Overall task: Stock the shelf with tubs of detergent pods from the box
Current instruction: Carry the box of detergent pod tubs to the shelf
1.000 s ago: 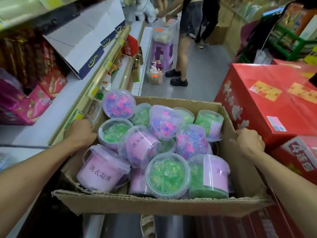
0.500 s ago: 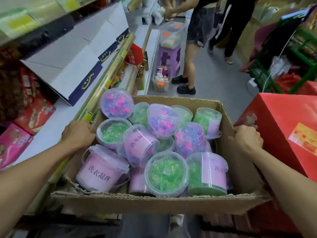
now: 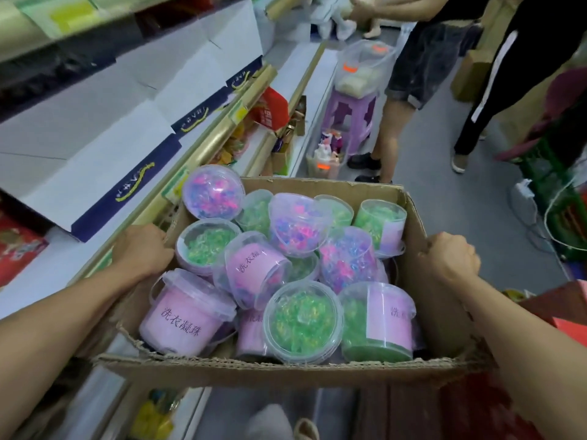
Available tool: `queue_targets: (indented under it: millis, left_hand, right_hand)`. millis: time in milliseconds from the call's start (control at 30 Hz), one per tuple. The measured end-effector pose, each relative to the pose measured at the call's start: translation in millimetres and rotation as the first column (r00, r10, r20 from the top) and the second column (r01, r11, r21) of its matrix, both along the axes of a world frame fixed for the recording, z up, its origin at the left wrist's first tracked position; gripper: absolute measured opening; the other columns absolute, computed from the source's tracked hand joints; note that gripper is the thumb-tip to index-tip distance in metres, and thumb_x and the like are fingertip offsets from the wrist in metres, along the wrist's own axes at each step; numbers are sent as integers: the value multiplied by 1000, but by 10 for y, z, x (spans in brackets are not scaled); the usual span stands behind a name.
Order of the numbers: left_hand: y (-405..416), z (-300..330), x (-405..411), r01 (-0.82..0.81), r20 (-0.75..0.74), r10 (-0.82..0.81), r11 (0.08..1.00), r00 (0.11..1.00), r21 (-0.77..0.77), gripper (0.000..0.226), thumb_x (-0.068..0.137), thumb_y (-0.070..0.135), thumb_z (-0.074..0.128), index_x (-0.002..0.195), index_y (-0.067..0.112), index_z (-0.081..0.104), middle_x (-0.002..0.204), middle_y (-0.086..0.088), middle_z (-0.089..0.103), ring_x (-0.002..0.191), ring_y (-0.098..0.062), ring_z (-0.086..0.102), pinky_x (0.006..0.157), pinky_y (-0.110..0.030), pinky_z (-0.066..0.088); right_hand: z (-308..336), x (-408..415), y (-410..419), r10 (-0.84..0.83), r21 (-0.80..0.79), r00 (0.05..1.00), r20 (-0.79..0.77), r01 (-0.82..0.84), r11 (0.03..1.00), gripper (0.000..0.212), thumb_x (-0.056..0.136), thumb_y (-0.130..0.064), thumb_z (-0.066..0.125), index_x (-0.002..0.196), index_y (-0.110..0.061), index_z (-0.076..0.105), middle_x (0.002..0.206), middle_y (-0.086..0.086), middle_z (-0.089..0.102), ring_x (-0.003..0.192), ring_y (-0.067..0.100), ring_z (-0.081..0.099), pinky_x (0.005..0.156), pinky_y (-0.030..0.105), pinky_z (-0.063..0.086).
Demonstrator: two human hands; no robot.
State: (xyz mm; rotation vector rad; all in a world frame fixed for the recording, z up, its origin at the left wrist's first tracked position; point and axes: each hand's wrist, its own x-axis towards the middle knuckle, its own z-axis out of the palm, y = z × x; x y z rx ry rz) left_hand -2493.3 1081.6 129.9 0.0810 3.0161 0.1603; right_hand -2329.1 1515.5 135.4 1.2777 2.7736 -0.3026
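An open cardboard box (image 3: 422, 315) fills the middle of the view, held up in the aisle. It is heaped with several clear tubs of detergent pods, some green like the tub (image 3: 303, 322) near the front, some pink and purple like the tub (image 3: 212, 192) at the back left. A pink-labelled tub (image 3: 185, 315) lies at the front left. My left hand (image 3: 144, 249) grips the box's left wall. My right hand (image 3: 451, 257) grips the right wall. The shelf (image 3: 104, 252) runs along the left.
White and navy cartons (image 3: 104, 128) stand on the shelf at left, red packs (image 3: 16, 246) beyond. Two people stand ahead in the aisle, one by a purple stool (image 3: 352, 112) with a clear bin. A red box (image 3: 568, 312) is at right, green crates (image 3: 565, 204) behind it.
I have carried the box forward along the aisle. The big red box slid out to the right edge, and the white cartons and the people have come closer. Both hands keep their hold.
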Motion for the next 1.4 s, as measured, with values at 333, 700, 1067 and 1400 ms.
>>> queue_targets:
  millis: [333,700,1067,1400]
  left_hand:
    - [759,-217,-979,-43,39,41,998,998,46,17,73,18,63,61,7,59,70,-15,59,66,-33,55,54,-30,40]
    - [1441,-407,-1916,-85,62,82,995,995,53,14,75,18,60,67,7,65,78,-18,65,71,-35,58,59,-30,38]
    - [2022,-731,-2408,-312,81,308,950,948,30,19,79,23,59,76,9,71,84,-19,69,81,-39,64,65,-33,48]
    - [2453,-994,-2398,-522,126,519,853,846,-8,20,79,24,59,84,8,71,92,-21,68,85,-42,63,67,-37,50]
  right_hand:
    - [-135,-1098,727,43,63,999,1,-43,997,28,87,-29,52,96,-8,69,98,21,64,95,41,60,75,34,43]
    - [-169,-2261,1349,66,72,998,-9,-65,995,34,90,-35,49,91,-7,69,90,21,63,91,42,59,75,36,45]
    - [-361,-3654,2206,282,31,959,41,-283,958,26,88,-28,53,96,-10,69,96,24,64,93,44,59,79,39,47]
    - [-435,-4794,2593,508,37,855,107,-514,857,29,90,-29,52,104,-10,68,98,24,65,94,44,61,82,43,50]
